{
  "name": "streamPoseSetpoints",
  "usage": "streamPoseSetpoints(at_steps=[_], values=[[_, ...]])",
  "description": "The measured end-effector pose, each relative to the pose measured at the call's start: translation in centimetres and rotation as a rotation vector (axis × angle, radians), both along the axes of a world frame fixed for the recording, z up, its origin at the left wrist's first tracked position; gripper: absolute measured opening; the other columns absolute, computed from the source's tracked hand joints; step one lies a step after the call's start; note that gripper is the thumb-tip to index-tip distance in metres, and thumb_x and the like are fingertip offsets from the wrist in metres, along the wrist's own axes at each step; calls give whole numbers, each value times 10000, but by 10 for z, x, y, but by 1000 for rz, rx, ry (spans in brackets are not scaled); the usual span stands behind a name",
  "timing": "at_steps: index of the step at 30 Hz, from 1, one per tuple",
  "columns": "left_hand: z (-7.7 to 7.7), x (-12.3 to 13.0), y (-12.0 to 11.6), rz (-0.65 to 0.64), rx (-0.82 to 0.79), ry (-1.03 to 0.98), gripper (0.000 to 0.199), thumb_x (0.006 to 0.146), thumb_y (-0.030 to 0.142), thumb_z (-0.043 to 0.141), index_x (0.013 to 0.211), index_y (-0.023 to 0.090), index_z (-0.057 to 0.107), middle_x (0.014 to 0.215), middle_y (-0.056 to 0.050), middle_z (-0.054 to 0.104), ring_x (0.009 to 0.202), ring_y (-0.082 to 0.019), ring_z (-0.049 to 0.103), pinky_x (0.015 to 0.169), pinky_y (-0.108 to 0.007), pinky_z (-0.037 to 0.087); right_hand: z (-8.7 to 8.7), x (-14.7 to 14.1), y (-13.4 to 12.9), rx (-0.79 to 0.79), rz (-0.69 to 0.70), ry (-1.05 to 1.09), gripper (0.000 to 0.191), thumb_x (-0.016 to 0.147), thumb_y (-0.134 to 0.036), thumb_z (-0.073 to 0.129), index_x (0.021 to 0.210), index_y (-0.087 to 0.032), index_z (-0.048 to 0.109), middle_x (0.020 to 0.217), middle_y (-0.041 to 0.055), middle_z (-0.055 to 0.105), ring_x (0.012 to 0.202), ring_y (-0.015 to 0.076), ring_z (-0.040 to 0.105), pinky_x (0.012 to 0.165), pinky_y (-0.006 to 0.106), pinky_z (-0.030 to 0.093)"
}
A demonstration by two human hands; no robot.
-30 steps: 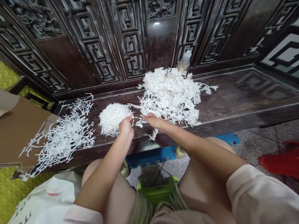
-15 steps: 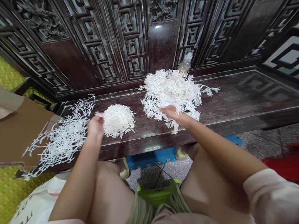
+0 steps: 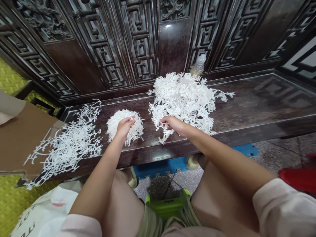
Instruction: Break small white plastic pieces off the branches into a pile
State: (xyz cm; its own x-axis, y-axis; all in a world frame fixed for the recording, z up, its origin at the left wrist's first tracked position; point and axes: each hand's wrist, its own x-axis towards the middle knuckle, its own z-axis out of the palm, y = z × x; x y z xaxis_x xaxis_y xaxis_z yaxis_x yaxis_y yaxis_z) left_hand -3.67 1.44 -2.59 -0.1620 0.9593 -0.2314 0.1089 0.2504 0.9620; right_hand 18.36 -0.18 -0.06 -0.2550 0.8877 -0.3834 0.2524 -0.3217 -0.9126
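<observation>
Over the middle pile of small white plastic bits [image 3: 114,126] is my left hand [image 3: 125,127], its thumb and fingers drawn together. Whatever is in its fingertips is too small to make out. My right hand [image 3: 175,125] pinches a white branched plastic sprig [image 3: 166,132], which hangs down at the near edge of the big pile. That big pile of white sprigs [image 3: 184,95] lies to the right, partly behind my right hand. At the left a third heap, of bare white branching stems [image 3: 71,144], spreads over the bench end.
All three piles lie on a dark wooden bench [image 3: 247,98] with a carved back [image 3: 138,42]. A clear bottle with a white cap [image 3: 198,65] stands behind the big pile. Brown cardboard [image 3: 29,135] and a white printed bag [image 3: 46,210] are at the left.
My left hand has moved right, from beside the stem heap to over the middle pile. My right hand has shifted slightly left and now grips a sprig at the big pile's near edge.
</observation>
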Motion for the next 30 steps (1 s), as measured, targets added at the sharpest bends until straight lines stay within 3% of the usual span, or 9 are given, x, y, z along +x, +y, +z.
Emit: streamPoseSetpoints(at_steps=[5, 8, 12, 15, 18, 20, 22, 26, 30], values=[[-5, -8, 5, 79, 42, 143, 382, 591, 310, 583, 938, 152, 613, 824, -63, 605, 723, -147, 539, 702, -277, 390, 6, 1, 2, 33, 14, -33, 147, 639, -276, 497, 572, -150, 533, 689, 43, 544, 621, 117, 427, 578, 242, 318], [-13, -21, 9, 161, 65, 446, 334, 642, 291, 519, 941, 175, 612, 826, -65, 594, 751, -185, 538, 725, -319, 391, 11, 3, -1, 64, 83, -47, 188, 654, -320, 531, 619, -146, 591, 780, 53, 580, 698, 129, 456, 632, 248, 327], [-21, -30, 9, 211, 92, 877, 311, 658, 285, 510, 939, 201, 613, 989, -114, 528, 970, -281, 462, 813, -399, 345, 16, 3, -4, 79, 132, -49, 208, 671, -345, 549, 694, -160, 641, 895, 64, 600, 804, 144, 475, 703, 257, 328], [-16, -20, 5, 239, 180, 998, 302, 677, 301, 504, 940, 191, 603, 1046, -138, 487, 1028, -303, 411, 835, -423, 320, 16, 1, -5, 73, 139, -50, 221, 675, -363, 553, 715, -166, 644, 933, 66, 595, 856, 151, 472, 718, 255, 330], [-4, 5, -4, -17, 229, 769, 285, 740, 366, 431, 871, 178, 602, 895, -101, 558, 875, -235, 498, 772, -362, 367, 13, -1, -6, 110, 124, -37, 242, 665, -385, 557, 709, -160, 635, 845, 49, 600, 785, 131, 477, 692, 241, 327], [5, 25, -16, -260, 212, 508, 387, 788, 443, 326, 785, 171, 602, 760, -69, 582, 738, -187, 530, 695, -312, 390, 12, -2, -6, 162, 105, 2, 245, 662, -383, 550, 691, -151, 621, 752, 25, 589, 705, 109, 468, 662, 231, 319], [12, 42, -29, -387, 221, 381, 483, 799, 506, 256, 700, 169, 587, 683, -53, 579, 671, -167, 528, 646, -286, 385, 10, -3, -6, 200, 85, 36, 231, 658, -366, 542, 651, -142, 594, 652, -4, 551, 626, 89, 441, 622, 223, 306], [18, 62, -45, -423, 274, 530, 464, 766, 555, 313, 581, 175, 504, 575, -13, 512, 597, -145, 478, 572, -258, 335, 7, -5, -6, 213, 60, 20, 211, 640, -345, 531, 577, -144, 511, 538, -48, 441, 539, 68, 374, 553, 215, 273], [16, 65, -44, -441, 281, 631, 437, 788, 520, 298, 577, 176, 467, 556, 1, 471, 578, -132, 447, 555, -247, 314, -3, -4, 0, 267, 114, 32, 219, 652, -350, 523, 583, -145, 491, 549, -50, 434, 553, 68, 378, 558, 210, 277]])
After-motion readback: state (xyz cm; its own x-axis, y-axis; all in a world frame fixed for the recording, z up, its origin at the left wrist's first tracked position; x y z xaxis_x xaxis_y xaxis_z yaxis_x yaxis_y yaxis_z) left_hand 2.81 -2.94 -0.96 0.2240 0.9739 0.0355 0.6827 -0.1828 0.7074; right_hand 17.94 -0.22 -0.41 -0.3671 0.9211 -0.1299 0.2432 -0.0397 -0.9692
